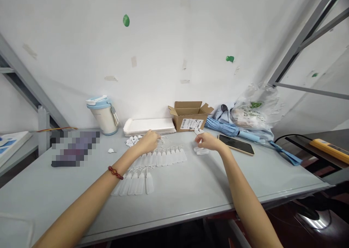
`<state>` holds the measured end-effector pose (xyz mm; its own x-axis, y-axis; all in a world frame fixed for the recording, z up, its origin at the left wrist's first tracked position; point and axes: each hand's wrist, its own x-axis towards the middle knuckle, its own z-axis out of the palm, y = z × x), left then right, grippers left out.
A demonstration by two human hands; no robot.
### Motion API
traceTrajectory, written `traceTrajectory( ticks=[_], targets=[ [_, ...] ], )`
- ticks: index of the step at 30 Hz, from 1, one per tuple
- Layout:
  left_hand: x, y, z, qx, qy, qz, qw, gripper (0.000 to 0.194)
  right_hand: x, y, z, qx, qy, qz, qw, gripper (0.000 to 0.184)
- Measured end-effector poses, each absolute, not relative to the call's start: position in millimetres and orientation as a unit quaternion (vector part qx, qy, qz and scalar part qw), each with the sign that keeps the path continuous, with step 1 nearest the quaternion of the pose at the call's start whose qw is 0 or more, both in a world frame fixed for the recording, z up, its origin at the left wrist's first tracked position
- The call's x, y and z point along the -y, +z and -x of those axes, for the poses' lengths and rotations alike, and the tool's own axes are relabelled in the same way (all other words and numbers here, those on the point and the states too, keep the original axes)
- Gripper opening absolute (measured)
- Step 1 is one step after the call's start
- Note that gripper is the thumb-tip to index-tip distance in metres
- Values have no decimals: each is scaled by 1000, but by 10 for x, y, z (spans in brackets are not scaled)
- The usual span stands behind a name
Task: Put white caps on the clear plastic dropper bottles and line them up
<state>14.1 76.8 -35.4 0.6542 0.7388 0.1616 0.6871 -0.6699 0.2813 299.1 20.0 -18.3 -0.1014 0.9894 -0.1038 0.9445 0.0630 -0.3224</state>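
My left hand (149, 142) is closed, its fingers pinched over thin white cords (164, 142) behind the upper row; what lies in the pinch is too small to make out. Two rows of translucent flat plastic pieces with white cord loops lie in front: an upper row (171, 158) and a lower row (140, 183). My right hand (207, 141) is closed on a small white piece (198, 131) at its fingertips. Just below it are loose translucent pieces (201, 151), partly hidden. Beside my left wrist sits a pile of small white parts (132, 141), with one single part (111, 150) apart from it.
Along the wall stand a blue-lidded cup (103, 117), a stack of white trays (149, 125) and an open cardboard box (189, 119). At right lie a phone (236, 145), a folded blue umbrella (226, 127) and a plastic bag (253, 113). A blurred-out item (76, 149) is at left.
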Motion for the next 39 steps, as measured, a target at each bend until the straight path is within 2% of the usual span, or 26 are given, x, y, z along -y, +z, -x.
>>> traceTrajectory(
  ticks=[3, 6, 14, 20, 25, 28, 32, 35, 39],
  targets=[
    [-674, -312, -42, -418, 179, -887, 77, 38, -184, -177, -3007, 721, 168, 669, 64, 33],
    [-545, -286, 74, -438, 250, -856, 112, 39, -181, -207, -2993, 723, 177, 665, 60, 35],
    [-398, -222, 247, -499, 415, -730, 215, 27, -231, -370, -2908, 731, 150, 659, 96, 32],
    [-434, -317, 258, -483, 507, -645, 305, 25, -344, -518, -2746, 729, 58, 643, 228, 30],
    [-417, -324, 236, -479, 518, -630, 323, 29, -401, -692, -2610, 689, 16, 582, 433, 22],
    [-362, -275, 205, -481, 514, -602, 377, 29, -385, -712, -2554, 630, 91, 571, 519, 17],
    [-272, -190, 160, -462, 493, -544, 498, 26, -282, -611, -2394, 550, 296, 522, 581, 22],
    [-227, -152, 137, -417, 475, -515, 579, 24, -153, -503, -2218, 533, 423, 456, 574, 31],
    [-188, -160, 101, -367, 453, -506, 635, 21, 23, -391, -2017, 527, 490, 418, 554, 34]
  ],
)
